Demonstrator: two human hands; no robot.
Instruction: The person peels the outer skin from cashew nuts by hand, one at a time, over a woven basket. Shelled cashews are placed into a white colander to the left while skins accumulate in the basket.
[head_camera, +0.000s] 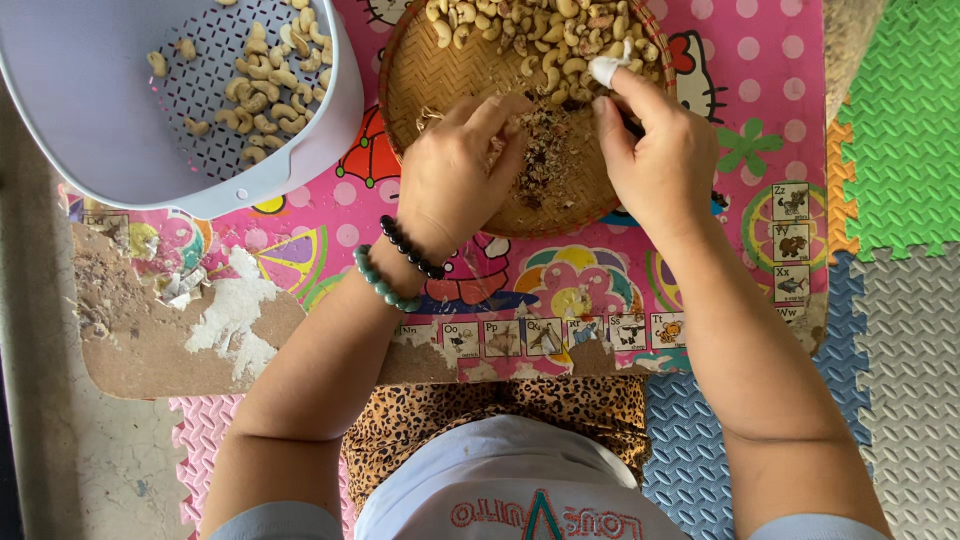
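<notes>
Pinched between thumb and cloth-wrapped forefinger of the right hand (655, 150), a cashew is held over the woven tray (430, 75) so peelings drop among the husks (545, 160), where the left hand (460, 170), fingers bent together, is rested.

The woven tray (440, 70) runs off the top edge, so its far rim and part of the heap of cashews (540, 35) are cut away. The left hand (455, 180) covers the tray's near left part, and what its curled fingertips pinch is hidden. The right hand (655, 150) hides the tray's right rim; a white wrap (605, 68) sits on one fingertip, but whether a nut lies under it cannot be told. The grey plastic basket (330, 120) is cut off at the top and left.
</notes>
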